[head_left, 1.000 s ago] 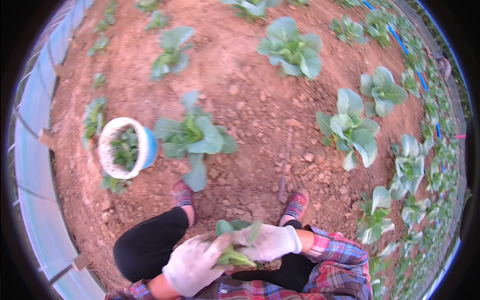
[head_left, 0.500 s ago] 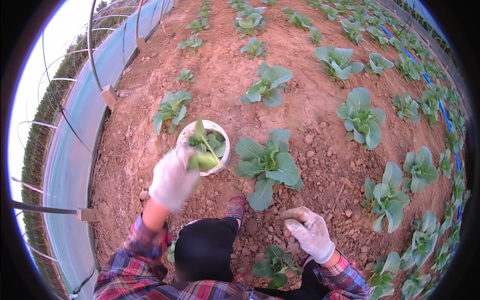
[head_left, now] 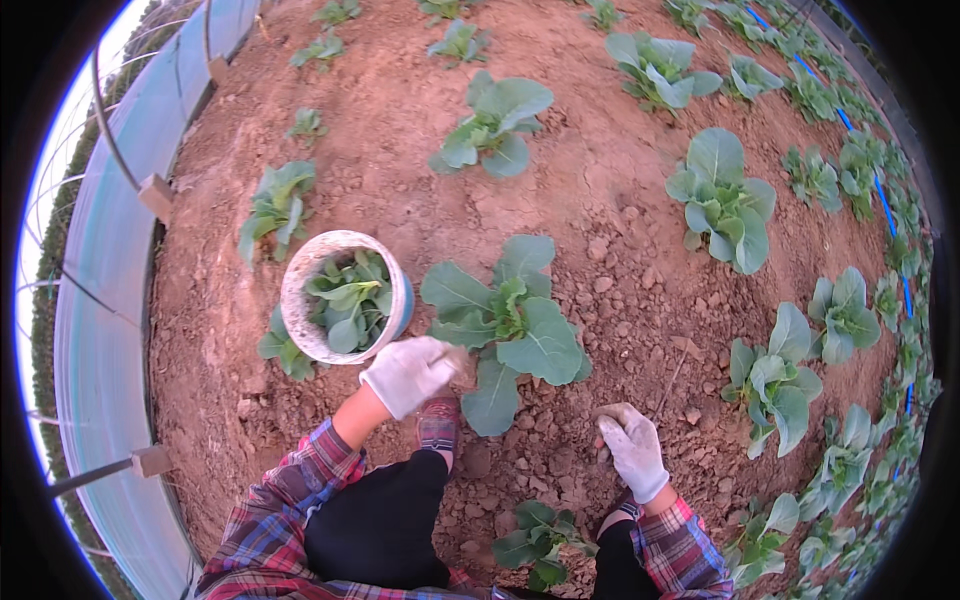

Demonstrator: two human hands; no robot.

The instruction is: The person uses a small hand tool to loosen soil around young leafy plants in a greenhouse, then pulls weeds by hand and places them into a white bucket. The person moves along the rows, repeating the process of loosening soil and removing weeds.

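Observation:
My left hand [head_left: 412, 374], in a whitish work glove, reaches between the bucket and a large leafy cabbage-like plant [head_left: 508, 318]. Its fingers stretch toward the plant's lower left leaves, tips smeared by motion, with nothing visible in them. The white bucket [head_left: 296, 318] stands to its upper left, holding picked green leaves [head_left: 350, 300], a pale-stemmed one on top. My right hand [head_left: 633, 452], in a soiled glove, hangs over the soil to the right of that plant. Its fingers are loosely bent and apart, with no object showing.
A small plant [head_left: 540, 545] grows between my feet, and another [head_left: 285, 345] touches the bucket's left side. Rows of similar plants [head_left: 722, 205] spread ahead and right. A blue hose [head_left: 886, 208] runs along the right. Plastic sheeting [head_left: 100, 300] with posts borders the left.
The leaf that my left hand held over the bucket is out of that hand. The hand has moved right toward the large plant. My right hand has shifted slightly, and the view has turned.

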